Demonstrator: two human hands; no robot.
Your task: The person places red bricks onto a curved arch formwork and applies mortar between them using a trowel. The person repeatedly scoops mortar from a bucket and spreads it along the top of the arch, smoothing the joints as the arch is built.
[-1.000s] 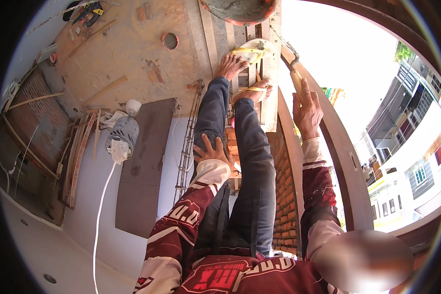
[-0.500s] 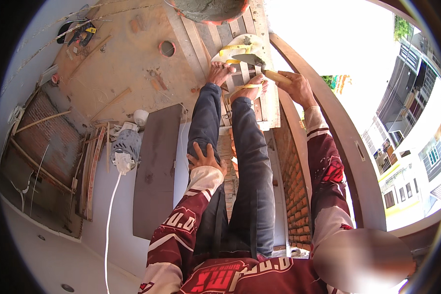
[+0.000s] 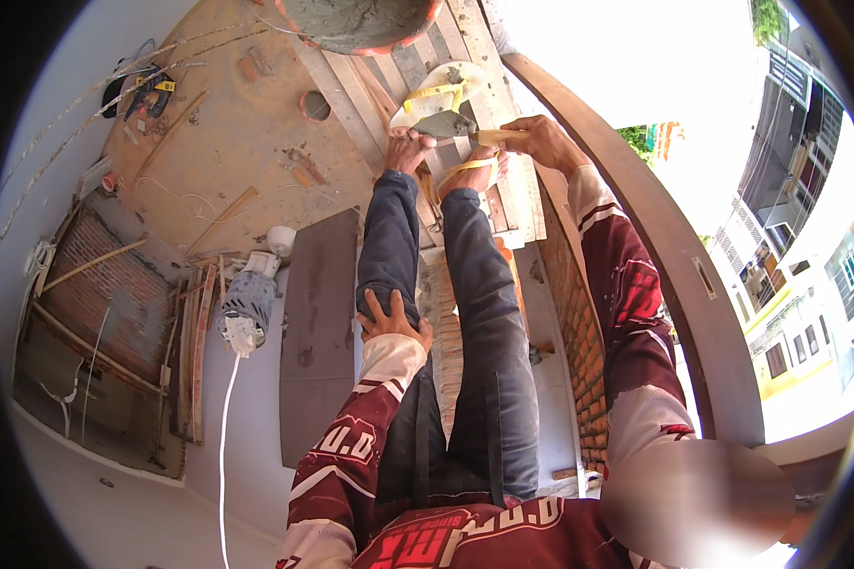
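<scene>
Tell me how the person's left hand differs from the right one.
The left hand rests on the left trouser leg; the right hand grips a trowel by its pale handle. The left hand is spread open, while the right hand is closed. Both are bare.

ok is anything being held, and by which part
The right hand holds a trowel by its handle; the left hand holds nothing, resting on the left leg.
</scene>
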